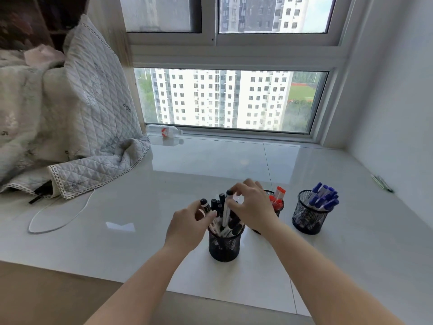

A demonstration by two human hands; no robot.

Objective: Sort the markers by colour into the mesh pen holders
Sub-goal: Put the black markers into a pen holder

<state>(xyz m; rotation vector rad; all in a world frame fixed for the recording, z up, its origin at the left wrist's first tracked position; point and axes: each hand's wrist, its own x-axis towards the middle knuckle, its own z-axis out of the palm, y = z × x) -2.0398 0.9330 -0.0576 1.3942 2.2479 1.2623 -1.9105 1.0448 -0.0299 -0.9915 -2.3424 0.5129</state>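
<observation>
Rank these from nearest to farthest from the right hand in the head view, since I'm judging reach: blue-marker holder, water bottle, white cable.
1. Blue-marker holder, just right of the right hand.
2. Water bottle, lying by the window.
3. White cable, far left.

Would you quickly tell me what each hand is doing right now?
Left hand: pinches a black-capped marker.
Right hand: pinches another black-capped marker standing in the nearest holder.

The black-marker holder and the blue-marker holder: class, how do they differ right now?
The black-marker holder stands nearest, with the left hand and right hand working at it; the blue-marker holder stands far right, untouched. One holds black-capped markers, the other blue-capped. Both are black mesh cups standing upright.
</observation>
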